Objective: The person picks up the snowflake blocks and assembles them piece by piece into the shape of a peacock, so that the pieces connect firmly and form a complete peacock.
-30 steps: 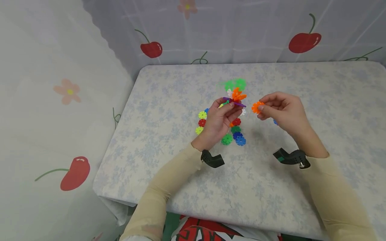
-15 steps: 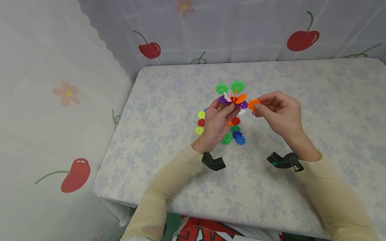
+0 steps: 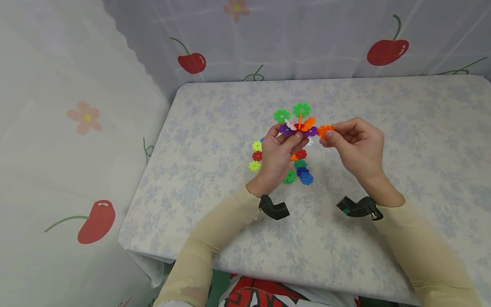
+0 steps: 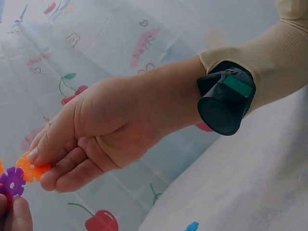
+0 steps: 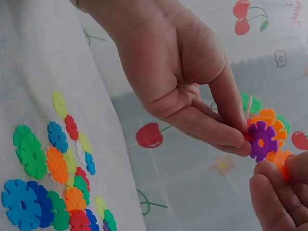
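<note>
Over the pale floral-clothed table (image 3: 184, 170), toward its far edge, your left hand (image 3: 277, 152) pinches a joined cluster of multicoloured notched plastic discs (image 3: 308, 125), your right hand (image 3: 360, 147) an orange notched plastic disc (image 3: 324, 130) at its purple disc (image 5: 268, 136), seemingly not yet slotted.

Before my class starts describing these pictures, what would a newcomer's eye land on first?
Probably the bright cluster of orange, purple and green notched pieces, held up in the fingers of the left hand. Next comes the orange piece pinched in the right hand, right by the cluster's purple edge. Then the multicoloured discs on the pale tablecloth, showing either side of the left hand in the head view.
</note>
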`<action>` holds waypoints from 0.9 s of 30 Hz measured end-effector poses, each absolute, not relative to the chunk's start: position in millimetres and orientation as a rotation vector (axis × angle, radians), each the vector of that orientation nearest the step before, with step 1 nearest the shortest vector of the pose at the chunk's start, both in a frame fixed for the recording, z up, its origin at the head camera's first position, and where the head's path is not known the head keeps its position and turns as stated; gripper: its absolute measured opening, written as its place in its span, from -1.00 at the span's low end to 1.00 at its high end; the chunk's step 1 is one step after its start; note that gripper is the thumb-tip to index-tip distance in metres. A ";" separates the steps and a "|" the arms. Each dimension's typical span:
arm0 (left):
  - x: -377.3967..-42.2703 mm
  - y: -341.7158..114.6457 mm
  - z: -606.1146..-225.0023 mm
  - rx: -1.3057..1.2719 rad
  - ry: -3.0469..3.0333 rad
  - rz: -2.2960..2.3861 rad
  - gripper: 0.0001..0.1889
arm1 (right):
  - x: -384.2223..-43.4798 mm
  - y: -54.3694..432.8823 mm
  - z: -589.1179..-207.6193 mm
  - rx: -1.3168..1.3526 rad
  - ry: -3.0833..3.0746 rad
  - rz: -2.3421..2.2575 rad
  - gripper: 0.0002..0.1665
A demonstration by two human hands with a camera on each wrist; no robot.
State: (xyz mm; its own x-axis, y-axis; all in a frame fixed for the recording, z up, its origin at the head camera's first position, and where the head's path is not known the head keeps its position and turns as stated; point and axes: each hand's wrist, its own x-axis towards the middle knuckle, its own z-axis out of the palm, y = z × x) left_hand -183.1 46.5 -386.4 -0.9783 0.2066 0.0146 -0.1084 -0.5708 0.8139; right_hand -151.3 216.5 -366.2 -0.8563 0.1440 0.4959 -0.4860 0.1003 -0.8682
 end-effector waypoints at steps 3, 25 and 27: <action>-181.7 47.5 -384.8 0.161 1.318 2.656 -0.74 | -151.7 215.7 -368.6 0.359 -1.801 1.945 -0.83; -184.1 43.4 -386.6 0.258 1.440 2.617 -0.74 | -152.6 210.8 -376.9 0.469 -1.746 1.923 -0.81; -184.3 43.7 -387.3 0.255 1.424 2.615 -0.74 | -152.4 210.3 -377.9 0.479 -1.721 1.935 -0.81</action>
